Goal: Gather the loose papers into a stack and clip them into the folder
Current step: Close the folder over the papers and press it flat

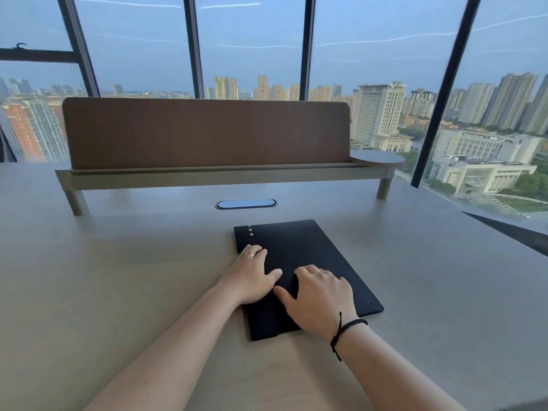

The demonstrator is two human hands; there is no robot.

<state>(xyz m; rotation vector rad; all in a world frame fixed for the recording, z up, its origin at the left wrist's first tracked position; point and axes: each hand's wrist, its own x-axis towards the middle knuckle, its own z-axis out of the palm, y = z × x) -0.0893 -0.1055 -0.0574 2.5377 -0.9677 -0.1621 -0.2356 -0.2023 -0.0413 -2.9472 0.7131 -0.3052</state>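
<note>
Pale and matte, the worktop (118,277) fills the lower view and carries a closed black folder (311,256) lying flat near its middle, turned slightly so its long edges run away to the left. Three small pale dots (251,230) sit in a row near the folder's far left corner; no writing can be read on the cover. No loose papers show.

Both hands rest on the folder. The left hand (252,274) lies along its left edge, fingers spread and fairly straight, a ring (251,255) on one finger. The right hand (318,295) lies palm-down on the cover's near half, fingers relaxed and splayed, thumb reaching toward the left thumb. A black cord bracelet (345,329) circles the right wrist.

Bare worktop lies on all sides of the folder, broadest to the left and right. Beyond its far edge sits an oval cable port (245,203), and behind that a raised shelf (207,176) on short legs with a brown divider panel (204,132) and a round end plate (376,158). Tall windows with dark frames (193,46) show a city skyline (379,114) under a blue sky.
</note>
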